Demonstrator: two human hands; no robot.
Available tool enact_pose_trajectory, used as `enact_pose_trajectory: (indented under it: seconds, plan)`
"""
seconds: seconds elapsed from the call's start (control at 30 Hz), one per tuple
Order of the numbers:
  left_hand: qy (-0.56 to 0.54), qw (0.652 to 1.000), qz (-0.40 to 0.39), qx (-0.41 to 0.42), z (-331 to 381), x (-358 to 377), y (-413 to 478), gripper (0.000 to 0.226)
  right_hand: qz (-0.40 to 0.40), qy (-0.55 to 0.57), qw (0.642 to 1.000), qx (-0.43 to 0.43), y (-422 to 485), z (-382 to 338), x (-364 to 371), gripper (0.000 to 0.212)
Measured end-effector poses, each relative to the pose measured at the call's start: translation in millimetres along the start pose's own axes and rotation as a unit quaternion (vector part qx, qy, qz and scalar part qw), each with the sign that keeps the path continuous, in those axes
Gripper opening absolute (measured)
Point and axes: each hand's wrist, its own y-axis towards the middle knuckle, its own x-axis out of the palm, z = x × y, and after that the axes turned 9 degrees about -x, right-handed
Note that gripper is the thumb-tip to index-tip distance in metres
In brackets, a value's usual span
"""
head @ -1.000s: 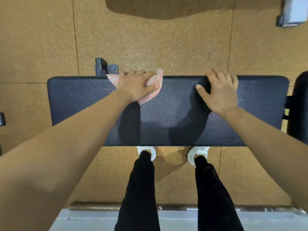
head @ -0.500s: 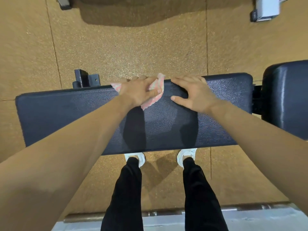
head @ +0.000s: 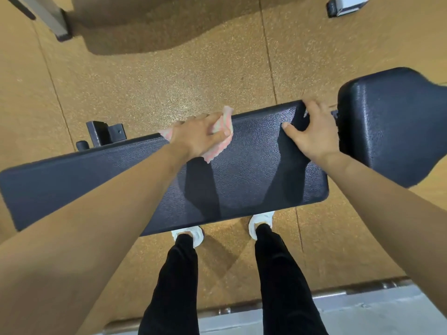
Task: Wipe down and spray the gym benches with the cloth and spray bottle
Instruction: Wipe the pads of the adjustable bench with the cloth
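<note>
- The pink cloth (head: 223, 120) lies bunched on the far edge of the black bench pad (head: 242, 182), about midway along it, with a frayed corner poking out below the wrist.
- The left hand (head: 198, 137) holds the cloth against the pad, fingers folded over it and the thumb pinning it down.
- Off to the right of that grip, the right hand (head: 312, 135) clasps the pad's far right corner. The thumb lies on top and the fingers wrap over the edge, their tips hidden.
- Just past the right hand sits a second pad (head: 391, 131), its far end cut off by the frame.
- Left of the cloth, a dark metal bracket (head: 106, 134) juts out from behind the pad.
- White shoes (head: 262, 221) peek out from under the near edge on the speckled tan floor (head: 169, 81).
- A grey post (head: 48, 18) and a pale box (head: 348, 4) at the top are both cropped and hard to identify.
</note>
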Motion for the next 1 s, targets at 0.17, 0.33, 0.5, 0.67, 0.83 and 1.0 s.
enact_pose_trajectory:
  seconds: [0.17, 0.33, 0.5, 0.67, 0.83, 1.0]
  plan:
    - [-0.016, 0.999, -0.016, 0.029, 39.3, 1.3, 13.0, 0.068, -0.019, 0.117, 0.992, -0.036, -2.0, 23.0, -17.0, 0.071]
    - [0.003, 0.999, -0.011, 0.046, 85.7, 8.2, 27.9, 0.069, -0.004, 0.228, 0.973, 0.041, -25.0, 47.9, -31.3, 0.063]
    - [0.007, 0.997, -0.002, 0.074, 127.8, 15.8, 42.8, 0.072, -0.013, 0.257, 0.956, 0.138, -81.0, 70.6, -25.6, 0.044]
    - [0.056, 0.992, 0.029, 0.107, 174.8, 18.8, 44.7, 0.074, -0.047, 0.266, 0.949, 0.162, -120.3, 79.9, -17.5, 0.043]
    - [0.166, 0.966, 0.077, 0.183, 212.0, 33.5, 38.6, 0.054, -0.046, 0.299, 0.935, 0.183, -133.4, 88.8, -15.8, 0.042]
    - [0.164, 0.948, 0.112, 0.248, 204.8, 49.2, 30.3, 0.047, -0.011, 0.325, 0.925, 0.196, -137.1, 92.2, -19.6, 0.025]
